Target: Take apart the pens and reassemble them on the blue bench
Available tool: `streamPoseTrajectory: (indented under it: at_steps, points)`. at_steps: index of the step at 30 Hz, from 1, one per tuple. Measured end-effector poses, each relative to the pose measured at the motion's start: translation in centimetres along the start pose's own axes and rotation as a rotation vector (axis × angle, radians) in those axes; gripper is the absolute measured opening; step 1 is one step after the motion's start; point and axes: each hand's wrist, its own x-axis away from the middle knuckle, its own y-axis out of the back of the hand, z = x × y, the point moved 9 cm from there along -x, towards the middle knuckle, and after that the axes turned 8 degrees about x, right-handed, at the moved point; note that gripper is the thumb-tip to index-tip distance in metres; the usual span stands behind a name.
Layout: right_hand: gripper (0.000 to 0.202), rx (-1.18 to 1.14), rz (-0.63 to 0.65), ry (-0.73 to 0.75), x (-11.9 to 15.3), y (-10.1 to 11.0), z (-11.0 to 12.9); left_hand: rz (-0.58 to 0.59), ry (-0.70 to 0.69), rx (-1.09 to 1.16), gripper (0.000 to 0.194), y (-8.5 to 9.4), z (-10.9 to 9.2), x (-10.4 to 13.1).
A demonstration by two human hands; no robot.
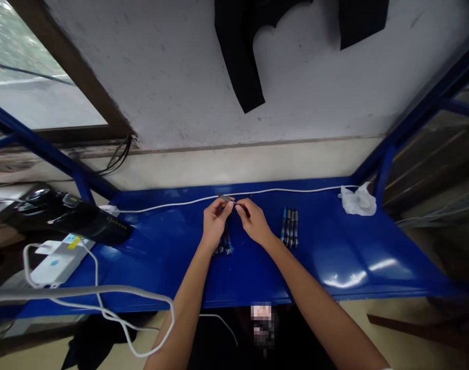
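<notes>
Left hand [214,221], one: fingers curled, thumb and forefinger pinched together, clamped on a slim grey pen-like piece [224,197]. Piece held tilted over the back part of the blue surface [172,267], its far end pointing up and to the left, its near end between the two hands.

Right hand [253,218], one: fingers bent, thumb and forefinger drawn close together at the near end of the same piece; cannot tell whether they clamp it or only touch it.

Left group of pens [228,242], dark with blue parts: on the surface just beside the left hand, partly hidden by it; count unclear.

Right group of pens [289,227], four: side by side in a row, to the right of the right hand; leftmost has a blue upper part, the others greyish.

White cable [284,190], one: along the surface's back edge, behind the hands.

Crumpled white plastic [358,200], one: back right corner.
</notes>
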Motion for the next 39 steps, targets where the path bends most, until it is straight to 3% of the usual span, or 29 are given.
streamPoseTrajectory:
  at_steps: [31,39]
  points:
    - [0.018,-0.007,-0.031,-0.003,-0.01,0.26,0.11,0.004,-0.013,0.026,0.029,-0.04,0.05,-0.06]
    - [0.024,-0.043,0.028,-0.018,-0.03,-0.04,0.21,-0.011,-0.018,0.016,0.027,0.08,-0.12,0.06]
